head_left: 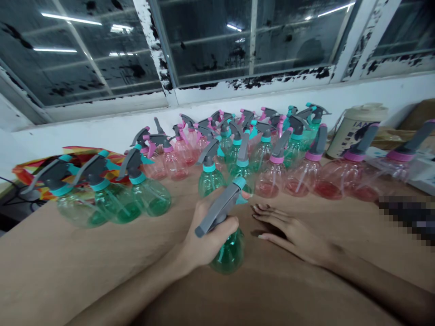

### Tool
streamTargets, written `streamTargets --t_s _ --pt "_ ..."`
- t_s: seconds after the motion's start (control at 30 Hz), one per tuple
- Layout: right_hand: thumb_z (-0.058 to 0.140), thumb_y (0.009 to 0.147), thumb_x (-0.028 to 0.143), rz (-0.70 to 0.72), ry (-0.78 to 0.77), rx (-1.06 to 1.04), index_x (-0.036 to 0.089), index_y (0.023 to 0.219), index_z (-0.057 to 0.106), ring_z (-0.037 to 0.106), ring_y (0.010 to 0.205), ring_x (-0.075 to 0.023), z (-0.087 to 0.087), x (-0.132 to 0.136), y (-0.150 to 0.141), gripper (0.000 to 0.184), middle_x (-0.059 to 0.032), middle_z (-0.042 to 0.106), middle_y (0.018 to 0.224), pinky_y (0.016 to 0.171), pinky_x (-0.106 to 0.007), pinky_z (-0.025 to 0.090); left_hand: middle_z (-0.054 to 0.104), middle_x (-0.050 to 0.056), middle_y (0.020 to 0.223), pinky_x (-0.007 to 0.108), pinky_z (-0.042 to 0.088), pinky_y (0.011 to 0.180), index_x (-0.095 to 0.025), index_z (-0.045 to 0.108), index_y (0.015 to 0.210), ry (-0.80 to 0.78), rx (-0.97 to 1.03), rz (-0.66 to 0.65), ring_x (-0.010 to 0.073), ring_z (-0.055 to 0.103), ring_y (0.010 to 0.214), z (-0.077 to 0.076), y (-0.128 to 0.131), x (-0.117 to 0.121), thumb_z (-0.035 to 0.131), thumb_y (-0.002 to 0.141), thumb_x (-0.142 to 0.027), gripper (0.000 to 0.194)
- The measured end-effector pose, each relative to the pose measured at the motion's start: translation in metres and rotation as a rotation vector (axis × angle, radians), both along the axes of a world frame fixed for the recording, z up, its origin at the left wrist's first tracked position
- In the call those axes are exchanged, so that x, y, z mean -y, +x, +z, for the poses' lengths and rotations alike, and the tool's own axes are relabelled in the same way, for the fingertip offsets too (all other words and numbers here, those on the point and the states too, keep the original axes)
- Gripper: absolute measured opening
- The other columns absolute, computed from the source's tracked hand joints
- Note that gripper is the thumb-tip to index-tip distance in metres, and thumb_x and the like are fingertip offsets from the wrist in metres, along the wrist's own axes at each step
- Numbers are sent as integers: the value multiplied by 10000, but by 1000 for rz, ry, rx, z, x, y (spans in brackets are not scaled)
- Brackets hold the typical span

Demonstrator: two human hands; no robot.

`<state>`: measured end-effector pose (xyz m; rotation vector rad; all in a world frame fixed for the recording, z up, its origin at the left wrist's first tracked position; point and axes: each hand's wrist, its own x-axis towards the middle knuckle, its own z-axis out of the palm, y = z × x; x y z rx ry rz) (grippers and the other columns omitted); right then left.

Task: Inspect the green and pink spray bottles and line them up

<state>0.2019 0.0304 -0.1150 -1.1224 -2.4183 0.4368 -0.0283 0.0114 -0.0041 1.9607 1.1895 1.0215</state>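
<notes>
My left hand point(207, 235) is wrapped round the neck of a green spray bottle point(228, 256) with a grey trigger head and a turquoise nozzle. This bottle is at the near middle of the table, with green liquid showing through its clear body. To its right, my right hand point(292, 231) hovers low over or rests on the tabletop, fingers stretched out and holding nothing. Just beyond the hands stand more green spray bottles point(209, 181) and a row of pink spray bottles point(271, 181), some with red liquid at the bottom.
Three green bottles point(151, 199) stand at the left, before a red and yellow plastic bag point(108, 158). Many more bottles crowd the back near the wall. A cream jug point(356, 122) stands at the back right. A blurred dark object point(408, 217) lies at the right edge.
</notes>
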Motion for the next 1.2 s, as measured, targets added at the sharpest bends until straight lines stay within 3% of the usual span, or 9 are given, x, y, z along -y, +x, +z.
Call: streamTargets --t_s 0.23,0.4,0.67,0.93,1.1,1.2 --pt "478 902 466 4 0 -23 240 1351 461 379 1326 -215 0 0 0 503 -37 458 1419 1102 -436 331 602 -20 743 257 437 510 -261 639 1103 -24 -8 -5 123 446 494 1 1 3 466 688 -172 458" --pt "489 896 467 4 0 -21 240 1348 465 367 1332 -210 -2 0 1 507 -29 449 1427 1107 -424 324 627 -29 687 282 485 597 -234 615 1152 -102 85 -66 131 517 516 -1 0 3 493 723 -163 451" --pt "479 902 463 6 21 11 236 1354 453 376 1328 -204 -2 -1 1 506 -20 445 1430 1105 -432 327 607 -18 677 291 464 642 -227 649 971 -60 127 -82 160 566 630 2 0 1 534 735 -189 265" --pt "476 905 461 5 20 15 223 1345 463 368 1332 -207 -3 -1 1 500 -29 439 1434 1102 -422 338 588 -20 768 251 430 633 -217 563 796 -41 148 -110 130 538 672 -2 -3 1 540 794 -246 37" --pt "484 901 461 5 11 4 239 1354 451 374 1329 -208 -3 -1 1 506 -24 448 1429 1102 -432 334 384 -74 557 241 328 480 -240 583 859 -45 68 -87 110 353 479 3 -1 0 495 756 -184 147" --pt "494 896 455 4 9 -28 253 1355 452 387 1320 -214 -4 -1 1 503 -24 459 1420 1098 -437 339 348 -74 556 237 270 433 -245 593 843 -30 55 -74 104 281 454 6 1 0 459 677 -129 242"
